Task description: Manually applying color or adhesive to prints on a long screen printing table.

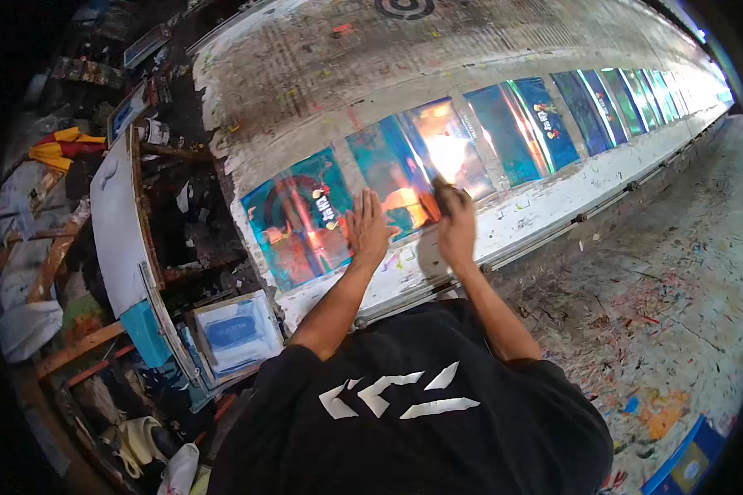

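Observation:
Shiny teal-and-orange reflective sheets lie in a row along a long worn table. My left hand (368, 228) rests with fingers stretched out at the right edge of the nearest sheet (285, 194), which bears white lettering. In my right hand (457, 227) is a small dark object (445, 195), gripped at the front edge of the second sheet (404, 165). Its kind is hard to tell, as the fingers cover part of it. Strong glare hides part of that second sheet just beyond the dark object.
More reflective sheets (524, 128) continue toward the far right. A metal rail (545, 229) runs along the table's (305, 91) near edge. Framed screens (238, 334), boards (117, 223) and a yellow-and-red cloth (64, 148) crowd the left. Paint spots cover the floor (636, 289) at right.

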Demonstrator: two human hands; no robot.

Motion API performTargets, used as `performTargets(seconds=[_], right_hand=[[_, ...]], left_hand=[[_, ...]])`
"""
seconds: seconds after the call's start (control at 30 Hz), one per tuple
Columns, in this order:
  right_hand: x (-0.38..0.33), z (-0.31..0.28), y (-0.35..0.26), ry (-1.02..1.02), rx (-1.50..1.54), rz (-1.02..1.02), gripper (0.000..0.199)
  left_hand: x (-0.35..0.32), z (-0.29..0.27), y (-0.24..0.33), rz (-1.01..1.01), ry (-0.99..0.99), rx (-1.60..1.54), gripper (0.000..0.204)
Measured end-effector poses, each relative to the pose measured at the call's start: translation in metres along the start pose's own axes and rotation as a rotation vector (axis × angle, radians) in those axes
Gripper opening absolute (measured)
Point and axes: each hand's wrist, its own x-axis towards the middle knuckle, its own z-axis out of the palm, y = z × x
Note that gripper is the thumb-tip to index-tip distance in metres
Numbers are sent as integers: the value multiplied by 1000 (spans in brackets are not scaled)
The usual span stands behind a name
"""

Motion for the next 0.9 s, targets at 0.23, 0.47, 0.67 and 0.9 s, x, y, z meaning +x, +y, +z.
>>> performTargets(seconds=[0.23, 0.47, 0.67, 0.9], right_hand=[[62, 108, 66, -472, -234, -570, 56], [143, 151, 54, -328, -377, -461, 59], [3, 51, 80, -655, -243, -530, 63], [180, 158, 59, -467, -321, -603, 64]], left_hand=[[27, 4, 22, -28, -99, 459, 101], [23, 19, 42, -88, 45, 495, 57], [16, 23, 43, -167, -19, 468, 54], [33, 14, 57, -127, -31, 497, 54]])
